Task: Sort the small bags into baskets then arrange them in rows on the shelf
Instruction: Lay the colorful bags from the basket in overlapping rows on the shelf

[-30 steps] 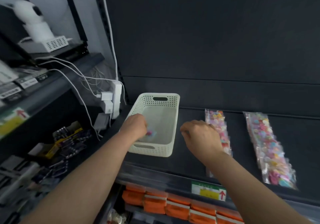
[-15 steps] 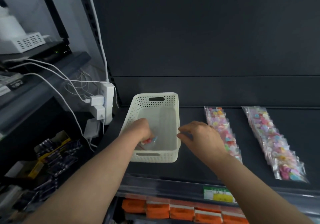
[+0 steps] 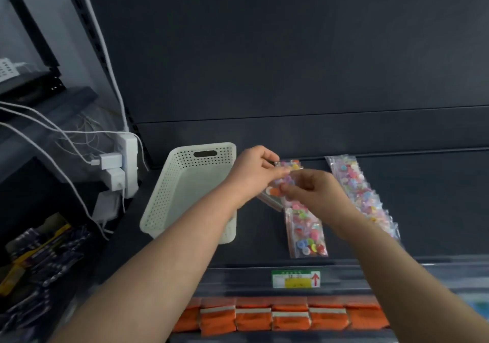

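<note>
Item handled: one small clear bag of coloured buttons (image 3: pixel 281 183), held above the shelf (image 3: pixel 264 236) at the far end of the left row of bags (image 3: pixel 307 231). The left hand (image 3: pixel 252 173) pinches its left side between curled fingers and thumb. The right hand (image 3: pixel 316 193) pinches its right side with curled fingertips. The bag is blurred; its long axis appears to run away from the person, with the near end swung slightly left. Whether it touches the row beneath cannot be told.

Left row: bags overlapping one on another, long axis running from the shelf's front edge towards the back panel (image 3: pixel 291 64). The right row (image 3: pixel 362 197) lies beside it with a strip of dark shelf between, on the same heading, leaning a little left at the far end.

Container: a white perforated basket (image 3: pixel 169 197) stands on the shelf left of the rows, long axis front to back, handle slot at the far end. The part of its floor in view shows only plain white plastic. The left forearm crosses its near right corner.

Surroundings: a price label (image 3: pixel 295 279) on the shelf's front edge, orange packets (image 3: pixel 264 319) on the level below, and a white power strip (image 3: pixel 130 165) with chargers at left.
</note>
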Demonstrator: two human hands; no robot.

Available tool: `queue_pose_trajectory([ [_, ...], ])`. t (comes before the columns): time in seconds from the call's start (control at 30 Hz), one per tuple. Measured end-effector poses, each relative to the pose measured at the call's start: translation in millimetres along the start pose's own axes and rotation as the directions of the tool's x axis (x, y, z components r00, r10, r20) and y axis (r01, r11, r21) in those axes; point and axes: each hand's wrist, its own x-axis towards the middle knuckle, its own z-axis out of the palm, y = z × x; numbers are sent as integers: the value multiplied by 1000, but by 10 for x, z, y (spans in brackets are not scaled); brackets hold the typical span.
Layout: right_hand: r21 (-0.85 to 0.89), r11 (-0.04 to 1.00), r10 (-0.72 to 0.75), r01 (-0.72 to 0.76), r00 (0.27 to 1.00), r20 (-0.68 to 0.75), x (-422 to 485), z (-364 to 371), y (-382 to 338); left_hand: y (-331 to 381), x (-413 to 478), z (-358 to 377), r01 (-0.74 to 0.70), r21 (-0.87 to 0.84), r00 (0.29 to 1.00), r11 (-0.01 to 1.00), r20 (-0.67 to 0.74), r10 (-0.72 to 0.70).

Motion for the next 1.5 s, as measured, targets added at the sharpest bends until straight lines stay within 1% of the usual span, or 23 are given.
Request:
queue_pose_trajectory([
  [0.07, 130, 988, 93, -82, 992, -81, -93, -196, 117, 38, -33, 225, 48, -109, 999, 993, 16, -47],
  [0.1, 210, 970, 148, -122, 983, -111, -138, -302, 183, 50, -58, 335, 91, -150, 994, 984, 68, -81],
  [0.17, 320, 931, 224, -177, 967, -117, -222, -479, 286, 68, -126, 523, 154, -132, 971, 979, 202, -125],
  [0.2, 336, 920, 249, -202, 963, -102, -272, -575, 327, 82, -154, 631, 161, -117, 961, 980, 243, -129],
  [0.23, 331, 916, 267, -225, 960, -86, -319, -661, 366, 103, -173, 725, 159, -115, 960, 981, 252, -126],
  [0.3, 309, 917, 292, -250, 952, -95, -409, -845, 448, 174, -203, 913, 142, -110, 967, 984, 230, -114],
  [0.33, 297, 921, 299, -252, 947, -122, -439, -925, 483, 194, -206, 990, 137, -106, 969, 985, 221, -111],
  [0.43, 214, 937, 317, -275, 929, -193, -544, -1169, 619, 254, -234, 1231, 142, -72, 960, 987, 252, -120],
  [0.53, 70, 941, 338, -331, 925, -170, -658, -1341, 773, 227, -280, 1451, 150, -6, 952, 989, 270, -143],
  [0.6, -15, 931, 359, -365, 922, -146, -729, -1423, 880, 188, -318, 1593, 142, 38, 958, 989, 245, -147],
  [0.67, -72, 921, 369, -383, 916, -156, -781, -1467, 954, 142, -363, 1710, 127, 96, 968, 987, 203, -145],
  [0.8, -269, 884, 342, -383, 921, -188, -806, -1488, 1048, 101, -429, 1885, 58, 274, 991, 960, 102, -89],
  [0.9, -352, 853, 331, -385, 921, -206, -764, -1475, 1099, 98, -461, 1948, 48, 350, 995, 936, 61, -74],
  [1.03, -424, 819, 318, -385, 922, -223, -741, -1444, 1131, 78, -472, 1998, 85, 406, 994, 910, 34, -108],
  [1.17, -511, 785, 264, -349, 936, -234, -737, -1416, 1162, 78, -462, 2000, 103, 431, 991, 896, 31, -128],
  [1.33, -483, 824, 253, -296, 955, -153, -680, -1384, 1216, 68, -447, 1965, 94, 405, 986, 910, 89, -141],
  [1.5, -528, 805, 237, -272, 962, -134, -667, -1365, 1196, 70, -444, 1962, 106, 378, 983, 920, 99, -154],
])
